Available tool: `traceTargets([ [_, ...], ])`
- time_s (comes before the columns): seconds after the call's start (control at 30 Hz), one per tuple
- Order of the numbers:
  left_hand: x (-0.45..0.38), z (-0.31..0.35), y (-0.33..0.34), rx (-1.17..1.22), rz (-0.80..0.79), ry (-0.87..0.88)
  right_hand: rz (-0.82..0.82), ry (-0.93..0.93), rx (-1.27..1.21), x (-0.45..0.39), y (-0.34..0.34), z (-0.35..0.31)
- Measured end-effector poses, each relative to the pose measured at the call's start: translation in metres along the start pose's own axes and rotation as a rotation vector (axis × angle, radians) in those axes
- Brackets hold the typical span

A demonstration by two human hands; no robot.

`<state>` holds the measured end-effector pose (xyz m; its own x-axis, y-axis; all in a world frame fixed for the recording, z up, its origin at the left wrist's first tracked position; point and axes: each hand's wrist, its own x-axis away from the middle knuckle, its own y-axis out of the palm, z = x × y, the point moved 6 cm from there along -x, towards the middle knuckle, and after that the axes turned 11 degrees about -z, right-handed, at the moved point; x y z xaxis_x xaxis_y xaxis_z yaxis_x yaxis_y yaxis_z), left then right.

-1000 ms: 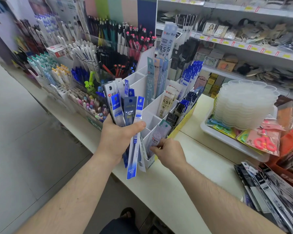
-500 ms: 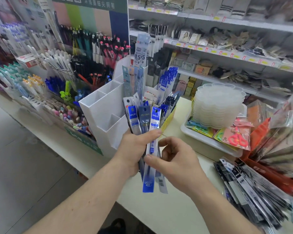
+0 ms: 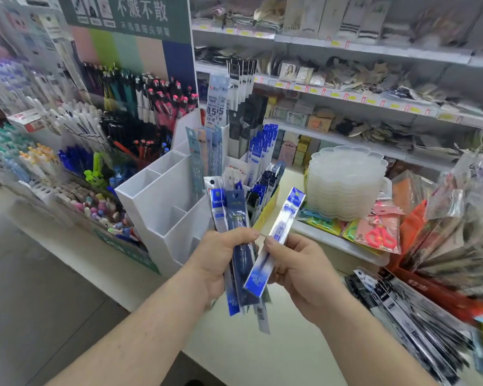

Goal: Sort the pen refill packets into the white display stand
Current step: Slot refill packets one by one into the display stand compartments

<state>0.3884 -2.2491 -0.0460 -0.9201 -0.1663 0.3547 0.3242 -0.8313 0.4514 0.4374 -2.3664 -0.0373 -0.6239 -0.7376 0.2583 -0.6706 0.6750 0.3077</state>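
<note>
Head view shows your left hand point(image 3: 221, 263) gripping a bunch of pen refill packets point(image 3: 236, 246), with your fingers curled round them. Your right hand point(image 3: 293, 270) pinches one blue packet point(image 3: 273, 243) between thumb and fingers. It tilts up toward one o'clock and sits just beside the bunch, not in any slot yet.

At eleven o'clock from your hands stands the white display stand point(image 3: 162, 207) on the worktop point(image 3: 243, 355). Some slots on its right side and back already hold tall packets point(image 3: 204, 160) standing up. The slots on its near left side look bare.

So the job looks part done, I think. A few packets are in. The one in your right hand needs a slot, and the whole bunch in your left hand is waiting too.

At four o'clock, more dark packets point(image 3: 407, 310) lie in a pile on the worktop. I cannot tell if those are refills to sort. At two o'clock sits a stack of clear trays point(image 3: 346, 182).
</note>
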Motion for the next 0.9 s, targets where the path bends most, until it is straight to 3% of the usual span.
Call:
traceTargets([
  [0.17, 0.005, 0.049, -0.022, -0.089, 0.155, 0.194, 0.214, -0.098, -0.033, -0.023, -0.017, -0.030],
  [0.23, 0.008, 0.069, -0.026, -0.126, 0.146, 0.288, 0.311, -0.148, -0.005, -0.038, -0.028, -0.044],
  [0.5, -0.001, 0.102, -0.041, -0.095, 0.087, 0.427, 0.467, -0.384, 0.490, -0.113, -0.047, -0.086],
  [0.7, -0.004, 0.097, -0.052, -0.153, -0.009, 0.437, 0.466, -0.342, 0.799, -0.170, -0.049, -0.091],
  [0.9, -0.005, 0.097, -0.056, -0.209, -0.043, 0.431, 0.348, -0.113, 1.131, -0.209, -0.036, -0.069],
])
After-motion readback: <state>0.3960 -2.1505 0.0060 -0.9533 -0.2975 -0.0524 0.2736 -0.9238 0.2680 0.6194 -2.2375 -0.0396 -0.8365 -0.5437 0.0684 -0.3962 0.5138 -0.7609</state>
